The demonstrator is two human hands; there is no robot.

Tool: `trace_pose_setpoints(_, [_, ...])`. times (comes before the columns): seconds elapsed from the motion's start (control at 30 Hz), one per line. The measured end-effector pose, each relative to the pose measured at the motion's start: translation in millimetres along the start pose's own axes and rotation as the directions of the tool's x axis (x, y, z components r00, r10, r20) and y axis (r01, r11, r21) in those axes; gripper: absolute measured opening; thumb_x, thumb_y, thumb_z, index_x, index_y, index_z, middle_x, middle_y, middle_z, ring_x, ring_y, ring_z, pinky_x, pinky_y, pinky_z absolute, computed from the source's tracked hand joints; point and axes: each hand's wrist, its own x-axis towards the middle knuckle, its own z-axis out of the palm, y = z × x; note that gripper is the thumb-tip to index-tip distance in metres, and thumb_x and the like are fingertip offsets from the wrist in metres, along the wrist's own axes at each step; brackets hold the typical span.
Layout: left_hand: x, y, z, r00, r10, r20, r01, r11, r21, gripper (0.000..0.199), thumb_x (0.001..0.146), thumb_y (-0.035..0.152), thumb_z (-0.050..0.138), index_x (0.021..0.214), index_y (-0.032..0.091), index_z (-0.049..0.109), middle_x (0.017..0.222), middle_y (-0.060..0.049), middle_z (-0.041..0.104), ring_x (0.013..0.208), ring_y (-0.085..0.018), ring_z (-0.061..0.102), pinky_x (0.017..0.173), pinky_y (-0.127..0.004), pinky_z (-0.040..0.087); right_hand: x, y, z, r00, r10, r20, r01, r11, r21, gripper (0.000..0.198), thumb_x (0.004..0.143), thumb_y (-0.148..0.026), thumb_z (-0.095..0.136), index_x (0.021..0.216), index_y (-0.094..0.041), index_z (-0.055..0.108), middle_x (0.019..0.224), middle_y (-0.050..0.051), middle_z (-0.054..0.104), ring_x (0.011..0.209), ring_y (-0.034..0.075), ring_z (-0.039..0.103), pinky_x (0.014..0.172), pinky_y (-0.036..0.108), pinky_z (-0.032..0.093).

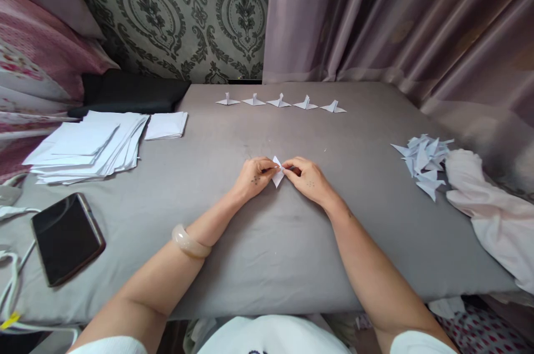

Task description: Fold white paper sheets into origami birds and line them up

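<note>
Between my two hands, over the middle of the grey-covered table (pixel 200 176), is a small white folded-paper crane (pixel 277 177). My left hand (pixel 255 177) pinches its left side between thumb and fingers. From the right, my right hand (pixel 307 177) pinches it as well, with the fingertips of both hands almost meeting. Pointed paper tips stick out above and below the fingers; the middle of the fold is hidden by them. Farther back stand several finished-looking paper cranes (pixel 278 101) in a row, wings spread.
At the left lie a stack of white paper (pixel 83 145), a smaller stack of paper (pixel 167 125), a dark-screened phone (pixel 67 237) and white cables (pixel 14 282). A pile of folded paper cranes (pixel 423 156) sits at the right beside a pale cloth (pixel 484 204). Curtains (pixel 354 20) hang behind.
</note>
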Motion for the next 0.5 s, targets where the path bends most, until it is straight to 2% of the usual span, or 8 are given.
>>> trace_pose_setpoints(0.1, [0.2, -1.2, 0.5, 1.000, 0.018, 0.005, -0.018, 1.000, 0.016, 0.018, 0.086, 0.022, 0.056, 0.082, 0.018, 0.073, 0.086, -0.005, 0.072, 0.077, -0.015, 0.065, 0.070, -0.024, 0.046, 0.6, 1.9, 2.0, 1.000, -0.024, 0.004, 0.024, 0.997, -0.076, 0.016, 0.088, -0.025, 0.052, 0.092, -0.023, 0.067, 0.093, 0.003, 0.066, 0.081, 0.015, 0.059, 0.075, 0.026, 0.042])
trace_pose_setpoints(0.27, [0.6, -4.2, 2.4, 0.999, 0.030, -0.013, -0.029, 0.995, 0.100, 0.017, 0.086, 0.023, 0.056, 0.082, 0.018, 0.071, 0.082, -0.005, 0.070, 0.076, -0.016, 0.062, 0.070, -0.025, 0.045, -0.6, 0.0, 2.1, 0.999, -0.052, 0.006, 0.052, 0.983, -0.174, 0.018, 0.091, -0.024, 0.049, 0.093, -0.024, 0.067, 0.098, 0.004, 0.066, 0.083, 0.016, 0.060, 0.076, 0.027, 0.042])
trace_pose_setpoints(0.5, [-0.1, -4.3, 2.2, 1.000, 0.016, -0.011, -0.015, 0.990, 0.143, 0.016, 0.087, 0.026, 0.058, 0.082, 0.018, 0.070, 0.080, -0.005, 0.069, 0.072, -0.015, 0.060, 0.067, -0.024, 0.044, 0.3, 0.5, 1.9, 0.997, -0.070, -0.028, 0.064, 0.983, -0.175, 0.018, 0.091, -0.024, 0.049, 0.091, -0.024, 0.067, 0.098, 0.004, 0.066, 0.085, 0.016, 0.061, 0.077, 0.026, 0.042])
